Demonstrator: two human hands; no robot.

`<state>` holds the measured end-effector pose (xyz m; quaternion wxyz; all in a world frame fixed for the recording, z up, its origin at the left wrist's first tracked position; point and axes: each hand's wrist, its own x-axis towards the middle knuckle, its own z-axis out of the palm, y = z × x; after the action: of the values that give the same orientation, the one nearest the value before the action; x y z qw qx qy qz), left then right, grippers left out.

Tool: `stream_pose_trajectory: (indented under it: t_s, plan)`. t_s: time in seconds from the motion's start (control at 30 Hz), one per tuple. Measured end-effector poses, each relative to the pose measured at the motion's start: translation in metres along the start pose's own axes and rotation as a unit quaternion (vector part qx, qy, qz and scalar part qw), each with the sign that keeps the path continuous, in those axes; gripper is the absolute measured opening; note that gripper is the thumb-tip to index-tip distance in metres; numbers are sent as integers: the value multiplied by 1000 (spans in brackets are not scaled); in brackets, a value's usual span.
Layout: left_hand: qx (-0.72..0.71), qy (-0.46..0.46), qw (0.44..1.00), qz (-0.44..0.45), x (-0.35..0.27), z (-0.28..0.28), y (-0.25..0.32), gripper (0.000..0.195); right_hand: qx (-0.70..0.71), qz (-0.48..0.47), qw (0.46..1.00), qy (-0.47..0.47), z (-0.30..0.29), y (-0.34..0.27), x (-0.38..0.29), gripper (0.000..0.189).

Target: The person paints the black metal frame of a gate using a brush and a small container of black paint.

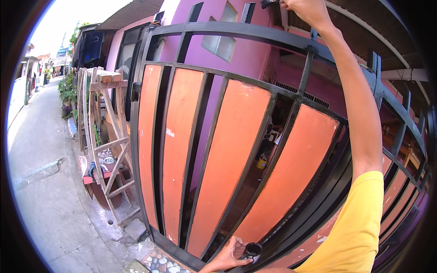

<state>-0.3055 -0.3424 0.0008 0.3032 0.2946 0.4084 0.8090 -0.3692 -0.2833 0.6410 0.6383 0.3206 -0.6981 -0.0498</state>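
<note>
A metal gate with a black frame [239,30] and orange panels [232,146] stands in front of me. Low down, my left hand [235,254] holds a small open can [253,250] of dark paint, thumb and fingers around its side. My right arm stretches up across the gate, and my right hand [300,5] is at the picture's top edge, partly cut off. It grips a paintbrush [268,3] with dark bristles, of which only a part shows, near the spikes above the top rail. Pale scuffs mark some panels.
Left of the gate stands a rough wooden trestle [109,146] beside a red-edged board bearing writing [106,163]. A concrete lane [44,170] runs along the far left. Pebbles [164,264] are set in the ground at the gate's foot. Behind the bars is a purple wall [252,51].
</note>
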Motion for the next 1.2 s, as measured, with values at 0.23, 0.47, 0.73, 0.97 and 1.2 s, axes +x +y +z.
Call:
stream_pose_trajectory:
  t_s: [0.23,0.47,0.73,0.97,1.2]
  plan:
    - [-75,-18,997,25,7,-2,-18,72,32,36,997,53,22,9,7,24]
    - [-20,-17,999,42,2,-11,-28,67,158,74,983,52,28,-1,14,24]
    - [47,-32,998,19,-7,-3,0,64,-35,-49,998,-9,24,24,36,14]
    - [172,-34,984,19,-11,-3,17,63,-109,-125,971,-173,19,16,64,21]
    - [251,-2,968,4,-21,21,67,61,-78,-138,972,-174,7,-9,80,22]
